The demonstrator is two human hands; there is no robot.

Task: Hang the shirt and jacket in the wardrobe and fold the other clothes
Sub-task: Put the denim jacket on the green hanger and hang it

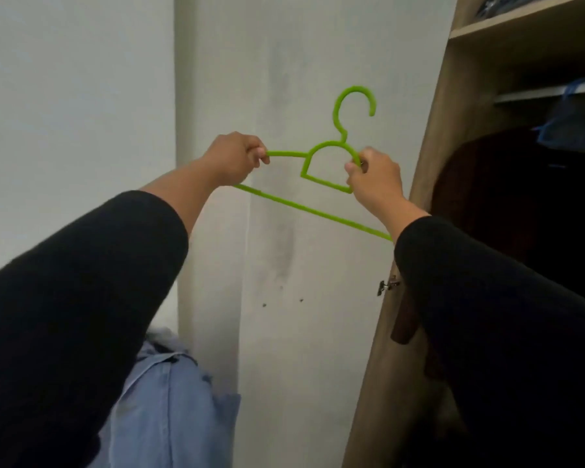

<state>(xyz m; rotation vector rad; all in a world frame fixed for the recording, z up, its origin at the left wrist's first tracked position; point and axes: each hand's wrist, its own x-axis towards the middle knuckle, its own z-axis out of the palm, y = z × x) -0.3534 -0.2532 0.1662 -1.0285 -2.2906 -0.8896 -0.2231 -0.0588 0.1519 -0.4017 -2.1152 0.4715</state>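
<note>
Both hands hold a bare green hanger (321, 170) up in the middle of the frame, against a pale wall (81, 113): the left hand (235, 158) has its fingers curled round the left end of the hanger, and the right hand (374, 175) pinches the arched part just under the hook, thumb on the near side. Nothing hangs on the hanger, and its hook points up toward the upper right. At the right of the frame stands the open wardrobe (433, 184), with its rail (551, 92) at the upper right, a blue hanger (576, 130) on it and a dark garment (507, 197) below. At the lower left, beneath the left sleeve, lies a light blue denim garment (173, 407); whether it is the jacket or something else I cannot tell from what shows. The step in hand looks like readying a hanger before any dressing of it has begun, so the hanging part seems early and the folding not yet touched, as far as this view shows. The next move likely calls for bringing the hanger down to a garment, slipping one end into a shoulder through the neck opening and then the other, while the free hand steadies the cloth, then lifting the hook to the rail
</note>
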